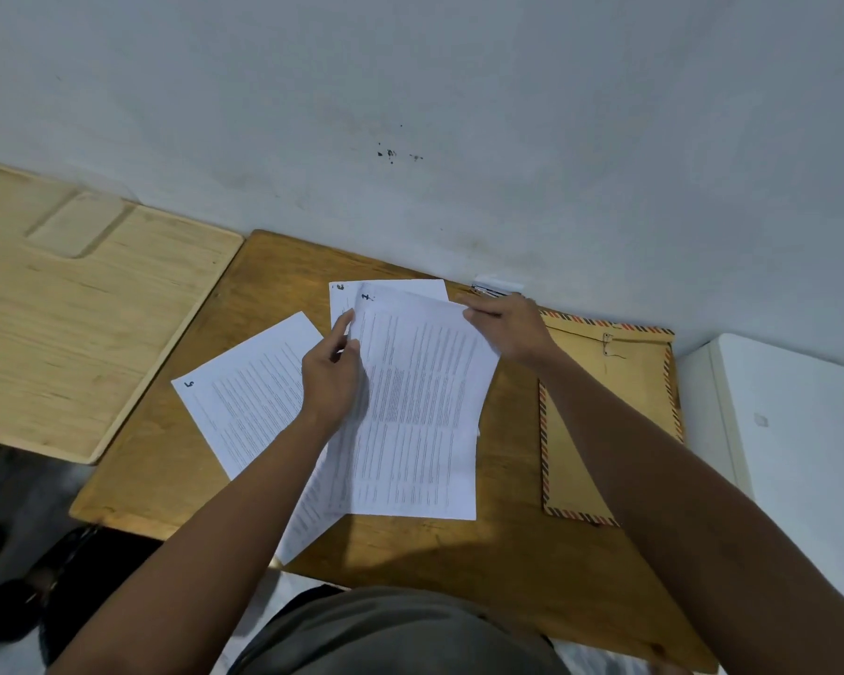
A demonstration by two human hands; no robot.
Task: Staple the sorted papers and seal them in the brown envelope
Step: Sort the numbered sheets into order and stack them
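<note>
While both hands pinch it — top sheet [420, 406] lifts.

A person's left hand [331, 377] and right hand [507, 328] lift a printed sheet [420, 406] by its far corners above a brown wooden tabletop [176, 479] set against a pale wall [410, 90]. Another sheet marked 5 [244, 392] lies to the left, a third [391, 287] behind. A brown envelope [605, 382] with striped edging lies flat at right, just beside a stapler [495, 287] at the wall.
</note>
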